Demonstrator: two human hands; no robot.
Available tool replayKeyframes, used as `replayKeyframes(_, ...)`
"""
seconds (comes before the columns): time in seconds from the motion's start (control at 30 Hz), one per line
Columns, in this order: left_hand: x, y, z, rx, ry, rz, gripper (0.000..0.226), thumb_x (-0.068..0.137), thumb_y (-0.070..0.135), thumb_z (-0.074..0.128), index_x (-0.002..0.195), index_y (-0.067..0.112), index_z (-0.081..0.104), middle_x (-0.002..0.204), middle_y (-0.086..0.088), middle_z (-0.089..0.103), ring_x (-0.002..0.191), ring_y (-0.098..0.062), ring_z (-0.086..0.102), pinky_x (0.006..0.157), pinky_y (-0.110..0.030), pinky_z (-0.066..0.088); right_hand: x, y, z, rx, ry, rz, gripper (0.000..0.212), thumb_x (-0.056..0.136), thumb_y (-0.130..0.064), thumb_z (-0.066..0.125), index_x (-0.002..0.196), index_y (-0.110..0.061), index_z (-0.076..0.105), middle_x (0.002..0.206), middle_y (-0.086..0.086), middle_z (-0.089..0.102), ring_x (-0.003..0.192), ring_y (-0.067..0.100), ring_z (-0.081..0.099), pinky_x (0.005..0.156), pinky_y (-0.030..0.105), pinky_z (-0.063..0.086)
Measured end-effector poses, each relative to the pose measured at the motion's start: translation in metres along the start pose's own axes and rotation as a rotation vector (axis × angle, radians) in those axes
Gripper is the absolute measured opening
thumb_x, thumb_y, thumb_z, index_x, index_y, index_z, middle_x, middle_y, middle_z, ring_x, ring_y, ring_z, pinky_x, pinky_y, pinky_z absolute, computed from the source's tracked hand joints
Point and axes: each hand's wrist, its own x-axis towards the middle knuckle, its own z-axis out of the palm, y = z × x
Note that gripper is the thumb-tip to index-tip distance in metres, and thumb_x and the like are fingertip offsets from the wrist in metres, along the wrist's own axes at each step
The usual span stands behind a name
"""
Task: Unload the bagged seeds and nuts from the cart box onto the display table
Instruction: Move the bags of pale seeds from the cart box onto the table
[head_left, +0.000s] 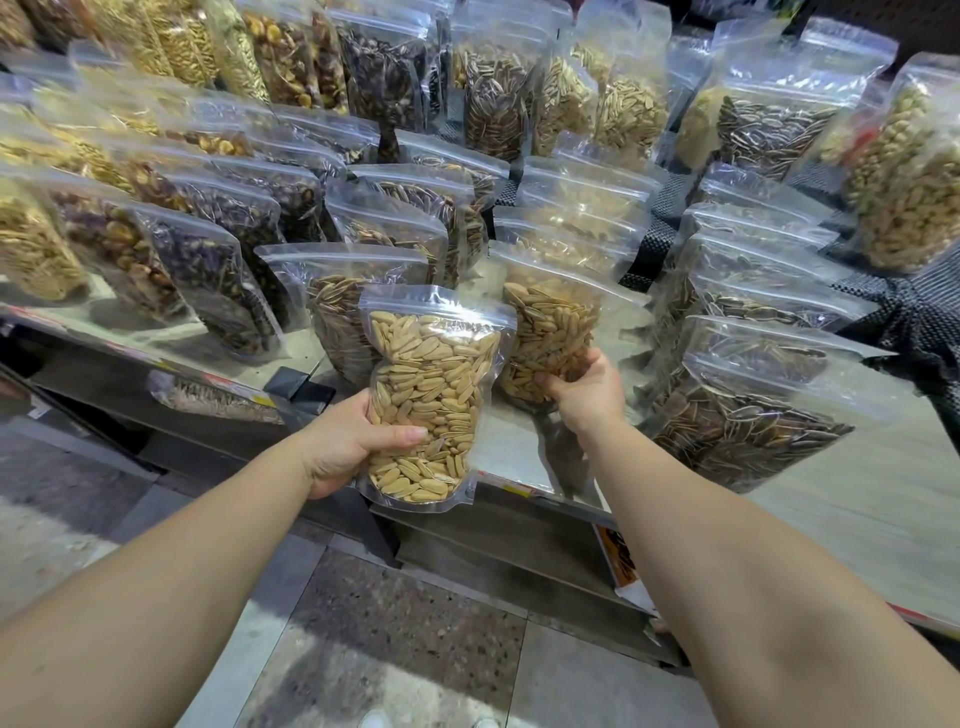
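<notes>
My left hand (353, 441) grips a seed bag (434, 395) upright; my right hand (584, 392), just beyond, clasps another bag (550, 332) on the table (519, 452).

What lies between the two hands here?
In the head view, only the clear bag of pale seeds gripped by the left hand; the right hand holds another seed bag on the table.

display table (514, 447) | grey top | rows of upright clear seed and nut bags (748, 415)
</notes>
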Motion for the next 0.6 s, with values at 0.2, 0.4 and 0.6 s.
replayKeyframes(0.2, -0.001, -0.001, -0.003, 0.008, 0.004, -0.021, 0.113, 0.031, 0.036, 0.102, 0.130, 0.008, 0.054, 0.118, -0.015, 0.072, 0.106, -0.028, 0.071, 0.079, -0.032, 0.060, -0.005, -0.001, -0.002, 0.010, -0.010, 0.015, 0.060, 0.075, -0.012, 0.082, 0.125, -0.017, 0.051, 0.123, 0.003, 0.064, 0.118, 0.021, 0.058, 0.103, 0.039, 0.048)
replayKeyframes(0.4, 0.007, 0.010, 0.011, 0.040, -0.069, -0.024, 0.095, 0.049, 0.028, 0.098, 0.132, 0.009, 0.055, 0.122, -0.015, 0.070, 0.114, -0.030, 0.067, 0.092, -0.040, 0.056, -0.030, -0.006, -0.017, 0.017, 0.037, 0.065, 0.086, 0.076, -0.022, 0.083, 0.145, -0.025, 0.032, 0.145, 0.005, 0.044, 0.129, 0.026, 0.046, 0.100, 0.038, 0.043)
replayKeyframes(0.6, 0.029, 0.024, 0.043, 0.060, -0.080, -0.015, 0.072, 0.065, 0.013, 0.083, 0.131, 0.004, 0.056, 0.117, -0.014, 0.072, 0.109, -0.027, 0.070, 0.086, -0.036, 0.059, -0.059, 0.004, -0.026, 0.296, -0.114, 0.115, 0.040, 0.092, -0.049, 0.058, 0.118, -0.019, 0.057, 0.113, 0.004, 0.061, 0.091, 0.014, 0.056, 0.067, 0.026, 0.047)
